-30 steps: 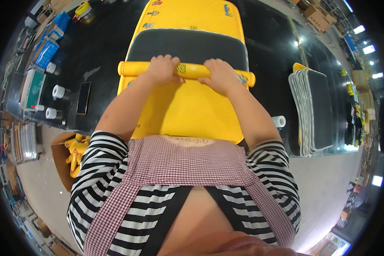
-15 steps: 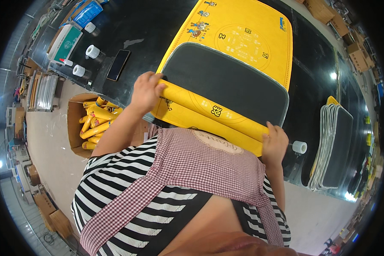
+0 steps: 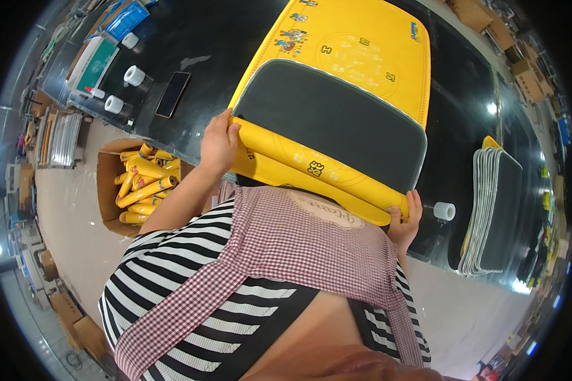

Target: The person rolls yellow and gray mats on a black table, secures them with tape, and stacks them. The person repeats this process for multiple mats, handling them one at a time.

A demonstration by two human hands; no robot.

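Hands (image 3: pixel 219 146) at yellow roll's (image 3: pixel 315 167) opposite ends

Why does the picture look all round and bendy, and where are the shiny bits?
In the head view, the fisheye lens bends straight edges and leaves black corners; also in the head view, white glare spots shine on the black table to the right of the yellow mat, while the yellow roll looks fairly sharp.

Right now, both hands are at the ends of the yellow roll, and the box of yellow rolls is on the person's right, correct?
Wrong side: the head view shows the box of yellow rolls on the person's left. The left hand and right hand are at the ends of the yellow roll.
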